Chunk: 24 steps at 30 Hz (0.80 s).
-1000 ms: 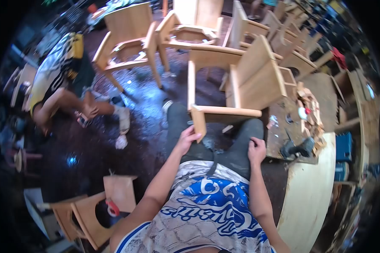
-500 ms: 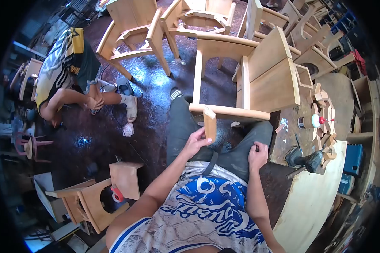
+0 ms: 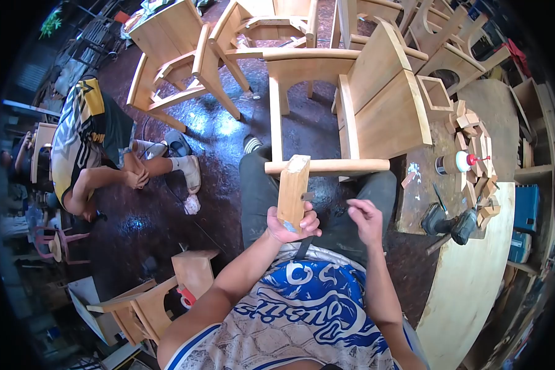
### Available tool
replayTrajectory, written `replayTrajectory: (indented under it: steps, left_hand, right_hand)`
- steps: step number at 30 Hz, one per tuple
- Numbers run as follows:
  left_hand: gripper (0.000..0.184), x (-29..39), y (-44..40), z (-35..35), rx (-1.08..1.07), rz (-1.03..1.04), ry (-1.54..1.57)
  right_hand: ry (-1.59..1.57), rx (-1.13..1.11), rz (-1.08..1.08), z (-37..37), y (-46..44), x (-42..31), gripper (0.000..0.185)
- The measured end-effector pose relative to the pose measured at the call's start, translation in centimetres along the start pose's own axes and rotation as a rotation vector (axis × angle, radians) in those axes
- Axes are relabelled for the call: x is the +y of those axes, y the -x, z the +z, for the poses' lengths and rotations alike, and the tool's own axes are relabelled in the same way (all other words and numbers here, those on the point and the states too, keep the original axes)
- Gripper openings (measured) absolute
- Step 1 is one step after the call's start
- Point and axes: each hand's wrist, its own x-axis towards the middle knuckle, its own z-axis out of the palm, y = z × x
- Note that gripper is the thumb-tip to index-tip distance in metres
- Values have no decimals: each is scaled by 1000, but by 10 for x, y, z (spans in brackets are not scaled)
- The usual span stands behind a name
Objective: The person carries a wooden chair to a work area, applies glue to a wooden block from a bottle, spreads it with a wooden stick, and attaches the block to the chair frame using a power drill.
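A short wooden block [image 3: 293, 191] stands tilted in my left hand [image 3: 293, 227], whose fingers wrap round its lower end. The block has a bluish patch near its bottom, and a small dark piece shows at its right side. My right hand [image 3: 367, 221] is raised over my right thigh, fingers curled towards the thumb; whether anything small is between them cannot be made out. Just beyond both hands, an unfinished wooden chair [image 3: 330, 165] lies on its side across my knees.
At the right, a worktable [image 3: 416, 213] bears a glue bottle [image 3: 453, 163], a cordless drill [image 3: 465, 227] and wood offcuts [image 3: 475, 132]. Another person [image 3: 92, 142] bends forward at the left. More chairs [image 3: 172, 68] stand ahead. A pale board [image 3: 468, 283] lies at the lower right.
My left hand has turned and brought the block nearer, with its broad side now showing. My right hand has lifted off my thigh and moved slightly left. The view has shifted.
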Motion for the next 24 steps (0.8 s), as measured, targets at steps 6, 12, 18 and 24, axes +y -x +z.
replayTrajectory:
  steps: [6, 12, 18, 24]
  left_hand:
    - [73, -11, -15, 5, -112, -61, 15]
    - [80, -18, -19, 19, -164, -113, -58]
    - [84, -15, -11, 8, -171, -199, -133]
    - [90, -4, -13, 19, 5, -297, -164]
  right_hand:
    - [-523, -493, 187, 40, -9, -36, 57]
    - [-894, -754, 291, 50, -11, -41, 59]
    - [-887, -720, 273, 51, -7, -36, 50]
    - [-843, -686, 287, 33, -16, -32, 39]
